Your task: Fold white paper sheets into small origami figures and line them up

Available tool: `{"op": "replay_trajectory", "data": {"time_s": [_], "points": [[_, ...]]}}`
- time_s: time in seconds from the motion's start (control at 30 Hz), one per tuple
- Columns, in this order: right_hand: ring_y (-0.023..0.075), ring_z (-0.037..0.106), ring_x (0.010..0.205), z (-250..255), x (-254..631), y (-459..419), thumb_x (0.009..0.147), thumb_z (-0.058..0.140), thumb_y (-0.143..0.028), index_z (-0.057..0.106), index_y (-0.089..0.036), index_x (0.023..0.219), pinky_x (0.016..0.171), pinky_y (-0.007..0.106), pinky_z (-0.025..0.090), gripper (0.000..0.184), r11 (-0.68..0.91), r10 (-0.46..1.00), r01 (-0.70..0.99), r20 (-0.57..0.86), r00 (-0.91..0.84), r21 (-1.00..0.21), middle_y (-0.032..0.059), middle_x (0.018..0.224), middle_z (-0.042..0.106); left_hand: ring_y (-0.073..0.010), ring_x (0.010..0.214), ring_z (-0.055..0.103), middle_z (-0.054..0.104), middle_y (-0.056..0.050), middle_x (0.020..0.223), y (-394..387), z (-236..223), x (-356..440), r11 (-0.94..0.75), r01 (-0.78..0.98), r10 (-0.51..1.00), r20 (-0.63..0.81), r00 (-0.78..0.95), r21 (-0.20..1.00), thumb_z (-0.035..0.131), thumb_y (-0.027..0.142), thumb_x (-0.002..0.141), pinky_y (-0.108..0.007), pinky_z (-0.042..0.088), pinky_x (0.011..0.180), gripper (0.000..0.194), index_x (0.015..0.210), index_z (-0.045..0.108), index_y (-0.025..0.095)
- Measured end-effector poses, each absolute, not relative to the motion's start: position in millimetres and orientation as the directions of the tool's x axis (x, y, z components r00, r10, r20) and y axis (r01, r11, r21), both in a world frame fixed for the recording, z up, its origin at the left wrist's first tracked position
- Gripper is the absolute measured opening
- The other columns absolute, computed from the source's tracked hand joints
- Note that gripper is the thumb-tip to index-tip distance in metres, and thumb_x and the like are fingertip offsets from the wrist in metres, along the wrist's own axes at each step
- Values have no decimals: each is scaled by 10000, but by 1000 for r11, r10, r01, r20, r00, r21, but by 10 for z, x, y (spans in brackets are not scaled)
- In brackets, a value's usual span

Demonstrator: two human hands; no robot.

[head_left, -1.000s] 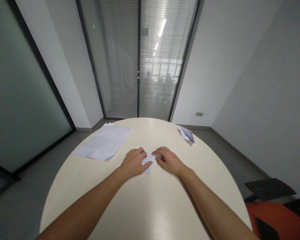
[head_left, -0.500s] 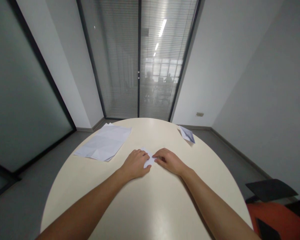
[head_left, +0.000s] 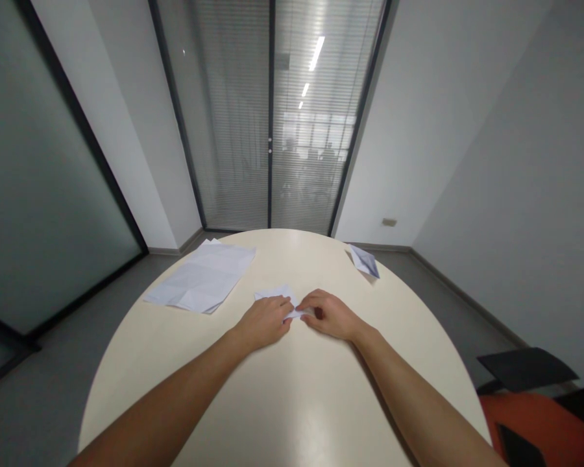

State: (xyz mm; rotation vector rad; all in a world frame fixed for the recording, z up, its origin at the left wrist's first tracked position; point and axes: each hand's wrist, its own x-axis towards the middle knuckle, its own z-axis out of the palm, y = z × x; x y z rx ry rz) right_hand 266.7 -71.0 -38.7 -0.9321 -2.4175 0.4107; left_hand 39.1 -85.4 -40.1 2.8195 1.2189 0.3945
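A small folded piece of white paper (head_left: pixel 276 294) lies on the round cream table (head_left: pixel 282 395), mostly covered by my hands. My left hand (head_left: pixel 263 322) rests on its near part with fingers curled and pressing down. My right hand (head_left: pixel 329 315) pinches the paper's right edge with thumb and fingers drawn together. Both hands meet at the middle of the table, and only the paper's far corner shows beyond my left fingers.
A stack of creased white sheets (head_left: pixel 204 277) lies at the table's far left. A folded paper shape (head_left: pixel 365 261) sits near the far right edge. A dark chair with an orange seat (head_left: pixel 540 408) stands at the right. Glass doors with blinds (head_left: pixel 272 117) are behind the table.
The small paper has been turned and folded between my hands: its near corner below them is gone from sight, and a flap now sticks out beyond my left fingers. My hands stayed nearly in place.
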Motion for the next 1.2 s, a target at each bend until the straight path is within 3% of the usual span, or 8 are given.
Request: {"op": "replay_trajectory", "data": {"time_s": [0.17,0.37,0.63,0.7,0.77,0.87,1.0,1.2], "points": [[213,643,1009,-391,2694,-698,930,624,-266,763,-250,1054,926,353,493,187,722,686,542,339,-644,-430,51,1007,754,-251,1162,619,660,-108,1247,-827,-434,358,-708,688,705,232,670,163,515,219,943,-384,486,994,227,1136,630,192],[206,638,1007,-397,2687,-700,996,551,-309,744,-237,1050,914,338,483,213,766,638,519,352,-684,-380,56,1027,746,-252,1154,629,682,-96,1205,-781,-482,314,-714,673,699,264,665,196,552,350,960,-382,487,1006,224,1102,635,197],[213,632,978,-336,2652,-731,1012,494,-290,702,-217,1025,892,346,488,221,773,634,534,387,-670,-342,66,973,727,-224,1095,649,690,-87,1160,-754,-536,330,-749,637,657,330,678,181,443,281,1011,-366,507,966,235,1138,628,210],[224,627,1026,-342,2662,-735,983,551,-332,683,-213,1096,922,361,487,210,766,642,537,407,-649,-352,81,1042,717,-212,1045,660,700,-78,1111,-751,-528,338,-757,624,647,357,674,192,419,270,1023,-358,514,940,249,1142,630,212],[246,607,1098,-366,2674,-729,925,641,-388,643,-200,1203,970,388,478,336,765,645,536,427,-634,-358,107,1154,690,-204,1022,656,704,-71,1085,-756,-500,349,-775,599,623,396,674,200,414,261,1031,-355,510,935,250,1132,637,209],[261,582,1156,-410,2691,-699,898,674,-366,628,-194,1242,1014,414,456,387,766,642,547,437,-630,-338,125,1240,659,-200,1032,628,695,-65,1079,-773,-438,367,-807,563,573,463,676,178,435,266,1034,-356,492,940,244,1098,663,209],[237,613,1076,-414,2715,-657,955,570,-245,687,-208,1101,968,388,461,190,742,668,601,418,-616,-299,90,1104,708,-203,959,609,685,-51,1009,-785,-388,380,-794,593,567,514,644,133,462,281,1030,-351,493,863,237,1084,686,222],[221,640,931,-368,2738,-660,1009,494,-295,698,-196,1001,840,329,473,227,647,752,712,388,-534,-273,75,953,727,-200,954,637,705,-49,1019,-719,-443,339,-689,688,671,558,488,227,521,235,997,-342,499,874,174,1091,662,196]]}}
